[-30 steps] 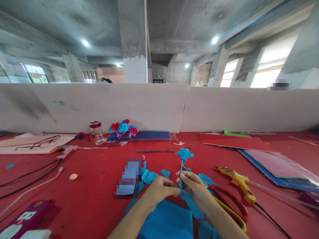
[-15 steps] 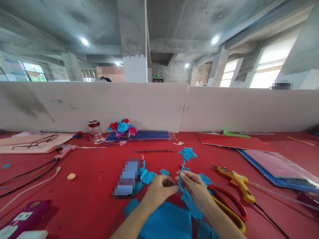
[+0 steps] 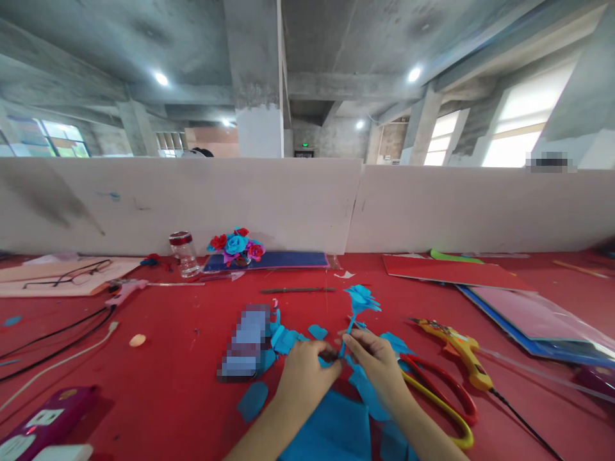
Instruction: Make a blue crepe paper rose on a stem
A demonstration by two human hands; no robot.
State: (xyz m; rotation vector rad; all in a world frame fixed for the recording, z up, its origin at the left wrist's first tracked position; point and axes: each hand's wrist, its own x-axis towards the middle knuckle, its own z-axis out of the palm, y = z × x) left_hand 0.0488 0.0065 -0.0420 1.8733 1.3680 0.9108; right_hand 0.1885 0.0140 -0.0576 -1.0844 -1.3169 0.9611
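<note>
A blue paper flower (image 3: pixel 362 298) stands tilted above the table on a thin blue-wrapped stem. My right hand (image 3: pixel 375 360) pinches that stem between thumb and fingers, below the bloom. Closed at the stem's lower end is my left hand (image 3: pixel 307 368), its fingertips partly hidden behind the thumb. Under both hands lies a large blue paper sheet (image 3: pixel 336 426), and cut blue petals (image 3: pixel 253 401) are scattered around it. Red-and-yellow-handled scissors (image 3: pixel 444 397) rest by my right wrist, their blades hidden under blue paper.
A phone (image 3: pixel 246 342) lies left of my hands. To the right is a yellow glue gun (image 3: pixel 454 349) with its cord; a pink glue gun (image 3: pixel 125 291) lies far left. A jar (image 3: pixel 184 255) and a paper bouquet (image 3: pixel 236 246) stand before the white partition (image 3: pixel 182 198).
The flower has tipped and turned slightly, showing more of its side. My left hand has shifted a little rightward and closed in on the stem's lower end.
</note>
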